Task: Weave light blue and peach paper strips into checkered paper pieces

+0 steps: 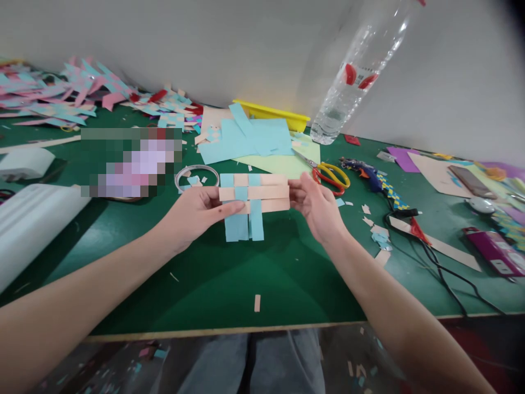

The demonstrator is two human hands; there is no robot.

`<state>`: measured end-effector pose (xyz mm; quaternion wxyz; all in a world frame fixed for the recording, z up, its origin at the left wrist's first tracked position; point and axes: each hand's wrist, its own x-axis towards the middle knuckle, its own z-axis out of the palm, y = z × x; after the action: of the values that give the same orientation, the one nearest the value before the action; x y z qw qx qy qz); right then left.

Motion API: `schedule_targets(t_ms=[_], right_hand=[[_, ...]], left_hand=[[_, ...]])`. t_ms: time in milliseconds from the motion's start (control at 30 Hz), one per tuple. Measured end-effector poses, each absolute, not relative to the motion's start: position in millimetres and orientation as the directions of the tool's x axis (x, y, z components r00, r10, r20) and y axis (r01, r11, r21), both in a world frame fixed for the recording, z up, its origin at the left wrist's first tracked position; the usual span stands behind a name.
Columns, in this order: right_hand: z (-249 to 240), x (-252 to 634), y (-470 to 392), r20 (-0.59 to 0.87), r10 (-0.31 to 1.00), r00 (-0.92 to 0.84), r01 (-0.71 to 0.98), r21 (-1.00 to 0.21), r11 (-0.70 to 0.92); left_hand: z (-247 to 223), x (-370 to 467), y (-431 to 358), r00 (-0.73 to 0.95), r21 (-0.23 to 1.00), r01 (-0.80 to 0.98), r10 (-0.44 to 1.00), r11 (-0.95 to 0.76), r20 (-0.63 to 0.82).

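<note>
A small woven piece of paper strips, light blue ones running down and pale peach ones across, hangs above the green table. My left hand pinches its left side, thumb in front and fingers behind. At its right end my right hand is closed, with curled fingertips at the ends of the peach strips; part of that grip is hidden. The lower ends of the blue strips hang free below the weave. Behind my right hand lie scissors with red and yellow handles.
A tape roll lies behind my left hand. Blue paper sheets, a yellow tray and a tilted plastic bottle stand farther back. On the right are a blue glue gun, its black cord and a purple box.
</note>
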<state>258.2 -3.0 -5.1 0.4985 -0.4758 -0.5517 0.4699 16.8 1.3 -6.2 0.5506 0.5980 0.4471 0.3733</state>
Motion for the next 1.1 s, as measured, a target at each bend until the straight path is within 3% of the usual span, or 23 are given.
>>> schedule_targets(t_ms=[100,333,1100], right_hand=[[-3.7,256.6,-5.6,0.038,0.994,-0.107,0.062,-0.997,0.045],[0.2,247.8,-13.4,0.113,0.979,-0.169,0.134,-0.982,0.136],[3.6,247.6,-17.4,0.187,0.977,-0.103,0.146,-0.969,0.2]], left_hand=[[-3.6,16.9,0.2,0.329,0.985,0.168,0.944,-0.04,-0.018],[-4.2,18.3,-0.3,0.323,0.981,0.191,0.946,-0.03,-0.034],[-5.4,17.9,-0.4,0.238,0.977,0.196,0.971,-0.085,0.036]])
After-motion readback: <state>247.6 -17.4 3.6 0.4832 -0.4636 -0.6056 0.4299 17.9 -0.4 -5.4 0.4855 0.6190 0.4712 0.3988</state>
